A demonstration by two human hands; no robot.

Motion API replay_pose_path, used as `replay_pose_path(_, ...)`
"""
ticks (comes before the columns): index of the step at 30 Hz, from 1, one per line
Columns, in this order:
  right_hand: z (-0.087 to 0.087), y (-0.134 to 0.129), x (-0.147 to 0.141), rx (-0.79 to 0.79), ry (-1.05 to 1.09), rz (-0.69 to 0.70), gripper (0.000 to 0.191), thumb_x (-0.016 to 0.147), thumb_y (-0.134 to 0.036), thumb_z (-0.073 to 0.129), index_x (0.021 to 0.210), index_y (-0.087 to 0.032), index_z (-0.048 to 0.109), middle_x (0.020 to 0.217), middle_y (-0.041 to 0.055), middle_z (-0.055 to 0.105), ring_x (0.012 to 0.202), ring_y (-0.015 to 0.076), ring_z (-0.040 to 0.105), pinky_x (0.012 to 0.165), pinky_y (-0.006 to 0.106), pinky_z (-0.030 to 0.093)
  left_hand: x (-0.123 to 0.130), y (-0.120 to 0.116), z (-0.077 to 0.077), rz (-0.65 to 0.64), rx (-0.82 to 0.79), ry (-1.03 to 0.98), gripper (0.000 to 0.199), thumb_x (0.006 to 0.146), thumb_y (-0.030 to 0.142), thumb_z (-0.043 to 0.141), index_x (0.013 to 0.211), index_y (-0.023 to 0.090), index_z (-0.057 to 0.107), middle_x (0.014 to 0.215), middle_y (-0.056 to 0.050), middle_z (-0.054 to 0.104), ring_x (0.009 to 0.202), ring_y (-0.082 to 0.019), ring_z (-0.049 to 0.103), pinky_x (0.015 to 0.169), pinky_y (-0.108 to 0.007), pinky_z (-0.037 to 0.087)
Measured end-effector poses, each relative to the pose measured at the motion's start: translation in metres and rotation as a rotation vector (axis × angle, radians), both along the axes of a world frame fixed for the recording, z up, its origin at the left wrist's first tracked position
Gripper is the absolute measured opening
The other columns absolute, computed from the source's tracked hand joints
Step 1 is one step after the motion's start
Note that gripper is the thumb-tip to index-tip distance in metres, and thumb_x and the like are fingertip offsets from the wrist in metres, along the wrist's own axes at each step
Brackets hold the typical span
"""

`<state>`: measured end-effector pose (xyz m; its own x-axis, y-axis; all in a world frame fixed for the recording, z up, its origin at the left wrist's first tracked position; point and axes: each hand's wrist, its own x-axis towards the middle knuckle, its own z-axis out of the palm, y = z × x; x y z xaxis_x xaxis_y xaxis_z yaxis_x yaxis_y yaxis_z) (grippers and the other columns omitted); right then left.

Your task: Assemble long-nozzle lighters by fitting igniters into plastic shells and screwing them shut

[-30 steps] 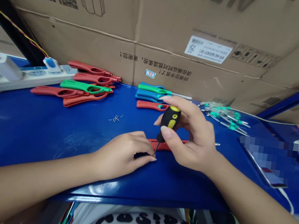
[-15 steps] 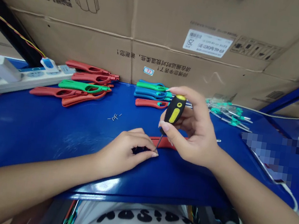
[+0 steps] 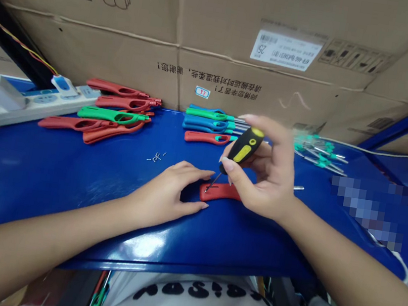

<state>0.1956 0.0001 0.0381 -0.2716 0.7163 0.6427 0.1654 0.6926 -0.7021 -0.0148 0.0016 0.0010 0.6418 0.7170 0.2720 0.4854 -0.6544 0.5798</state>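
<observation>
My right hand grips a black and yellow screwdriver, tilted with its tip down on the left end of a red lighter body. That body lies flat on the blue table, its right part hidden behind my right hand; a metal tube end shows beyond. Around the body's left end, my left hand rests on the table, thumb and fingers apart with nothing between them. Several small screws lie in a loose cluster above my left hand.
Red, orange and green handles are piled at the back left, beside a white power strip. Assembled lighters lie at the back middle, metal tubes with green parts at the back right. A cardboard box stands behind; a cable lies right.
My left fingers have opened and let go at the screwdriver's tip, uncovering the red body's left end. The screwdriver leans further to the right, and its tip has shifted left.
</observation>
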Motion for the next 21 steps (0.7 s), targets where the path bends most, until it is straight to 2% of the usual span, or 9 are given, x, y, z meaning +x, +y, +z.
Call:
replay_pose_path(4, -0.0013, 0.0006, -0.0002, 0.021, 0.000, 0.000, 0.058, 0.087, -0.022, 0.071, 0.136, -0.042, 0.046, 0.140, 0.0017, 0.055, 0.081, 0.0144, 0.068, 0.060, 0.027, 0.059, -0.0004, 0.0002, 0.0001, -0.017, 0.009, 0.013, 0.050, 0.087, 0.029, 0.073, 0.133, 0.019, 0.058, 0.123, -0.009, 0.069, 0.111, -0.026, 0.062, 0.099, -0.042, 0.050)
replay_pose_path(11, -0.0032, 0.0008, -0.0004, 0.046, -0.014, 0.003, 0.059, 0.086, -0.023, 0.072, 0.136, -0.042, 0.048, 0.129, 0.0013, 0.059, 0.085, 0.0170, 0.068, 0.071, 0.034, 0.062, 0.0000, 0.0001, -0.0002, -0.032, 0.013, 0.000, 0.045, 0.088, 0.028, 0.071, 0.131, 0.018, 0.060, 0.121, -0.009, 0.070, 0.111, -0.025, 0.062, 0.099, -0.042, 0.049)
replay_pose_path(16, -0.0040, 0.0007, -0.0001, 0.080, -0.038, 0.019, 0.062, 0.088, -0.018, 0.069, 0.139, -0.042, 0.044, 0.136, 0.0017, 0.055, 0.088, 0.0167, 0.068, 0.071, 0.032, 0.062, 0.0004, -0.0002, 0.0006, -0.039, 0.012, -0.007, 0.042, 0.089, 0.027, 0.070, 0.130, 0.020, 0.060, 0.120, -0.008, 0.070, 0.110, -0.025, 0.062, 0.098, -0.042, 0.050)
replay_pose_path(21, -0.0067, 0.0022, 0.0001, 0.134, -0.097, 0.057, 0.060, 0.092, -0.018, 0.063, 0.144, -0.036, 0.038, 0.147, 0.0056, 0.048, 0.095, 0.0163, 0.068, 0.071, 0.030, 0.062, 0.0009, 0.0005, -0.0006, -0.058, 0.003, -0.008, 0.038, 0.091, 0.026, 0.069, 0.128, 0.020, 0.061, 0.118, -0.006, 0.070, 0.108, -0.023, 0.062, 0.097, -0.039, 0.049)
